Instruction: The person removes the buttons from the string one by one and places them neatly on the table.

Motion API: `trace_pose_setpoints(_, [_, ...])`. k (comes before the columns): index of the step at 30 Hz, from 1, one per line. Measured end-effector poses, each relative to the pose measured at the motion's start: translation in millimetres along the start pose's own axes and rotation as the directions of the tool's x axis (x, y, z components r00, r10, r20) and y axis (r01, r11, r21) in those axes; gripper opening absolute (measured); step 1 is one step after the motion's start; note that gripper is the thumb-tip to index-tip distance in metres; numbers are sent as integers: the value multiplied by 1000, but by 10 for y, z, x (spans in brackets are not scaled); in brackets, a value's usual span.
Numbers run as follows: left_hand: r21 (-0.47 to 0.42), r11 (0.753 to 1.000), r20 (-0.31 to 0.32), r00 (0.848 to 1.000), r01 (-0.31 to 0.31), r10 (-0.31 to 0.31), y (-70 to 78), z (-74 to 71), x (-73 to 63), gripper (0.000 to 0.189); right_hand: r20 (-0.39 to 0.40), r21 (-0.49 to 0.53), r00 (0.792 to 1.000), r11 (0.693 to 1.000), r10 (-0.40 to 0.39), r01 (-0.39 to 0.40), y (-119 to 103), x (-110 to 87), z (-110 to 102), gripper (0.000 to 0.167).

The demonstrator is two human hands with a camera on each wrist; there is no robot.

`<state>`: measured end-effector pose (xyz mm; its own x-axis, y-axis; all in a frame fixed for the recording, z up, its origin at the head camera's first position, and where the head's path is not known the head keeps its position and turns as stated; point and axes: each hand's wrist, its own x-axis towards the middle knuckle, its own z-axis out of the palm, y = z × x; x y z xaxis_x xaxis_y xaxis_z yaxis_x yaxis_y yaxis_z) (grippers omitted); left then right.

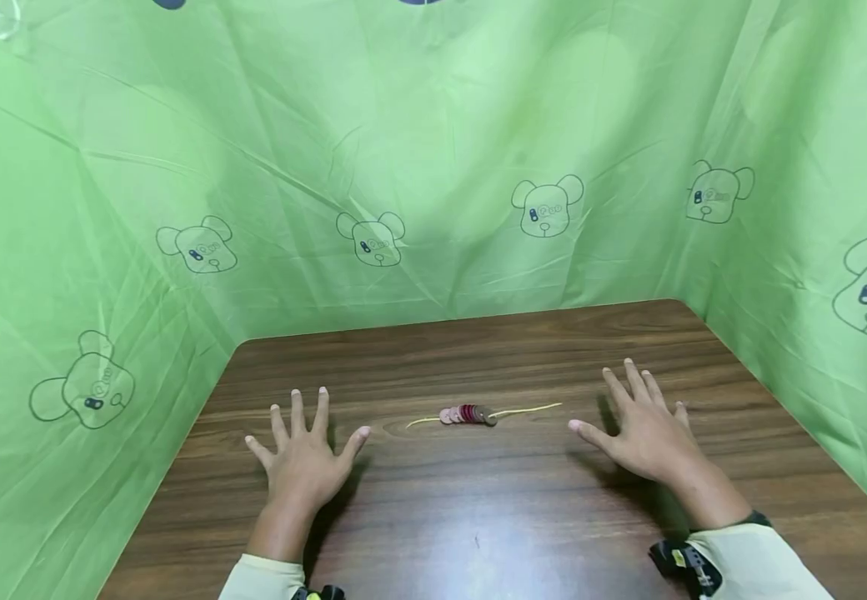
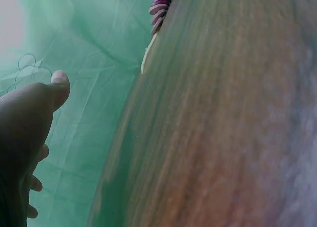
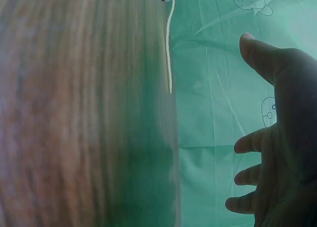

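A short row of round, flat beads [image 1: 468, 414] lies in the middle of the table, strung on a yellow cord [image 1: 527, 410]. The beads run from pale pink on the left through dark red to brown on the right, with a tail of cord sticking out at each end. To the left of the string is my left hand [image 1: 304, 467], fingers spread and holding nothing. My right hand [image 1: 647, 435] is to the right of it, also spread with nothing in it. In the left wrist view the pink beads [image 2: 158, 12] show at the top edge.
The dark wood-grain table [image 1: 433, 475] has rounded far corners. A green curtain [image 1: 433, 167] printed with mouse-head outlines hangs behind it and along both sides. Black straps with devices [image 1: 689, 567] sit at both wrists over pale sleeves.
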<state>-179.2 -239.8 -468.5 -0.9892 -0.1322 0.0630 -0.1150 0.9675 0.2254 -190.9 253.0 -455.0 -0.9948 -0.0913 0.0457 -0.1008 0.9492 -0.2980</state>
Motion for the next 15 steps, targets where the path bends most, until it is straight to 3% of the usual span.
trace_pose_setpoints(15, [-26, 999, 29, 999, -42, 43, 136, 66, -27, 107, -45, 67, 998, 997, -47, 50, -122, -1, 26, 111])
